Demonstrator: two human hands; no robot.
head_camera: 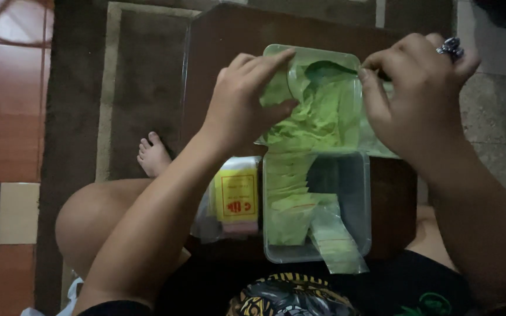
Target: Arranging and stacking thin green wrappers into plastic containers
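Note:
My left hand (244, 102) and my right hand (411, 93) hold up a clear plastic bag (317, 105) filled with light green sheets, one hand pinching each side of its top edge. A ring sits on a finger of my right hand. Below the bag stands an open clear plastic container (355, 193) with more of the green sheets in it. One clear packet of green sheets (338, 246) hangs over the container's near rim.
A yellow and pink packet (236, 196) in clear wrap lies left of the container on a dark brown low table (390, 199). My bare knee (95, 216) and foot (152, 155) rest on a brown carpet (142, 82) at the left. Red floor tiles (4, 111) lie beyond.

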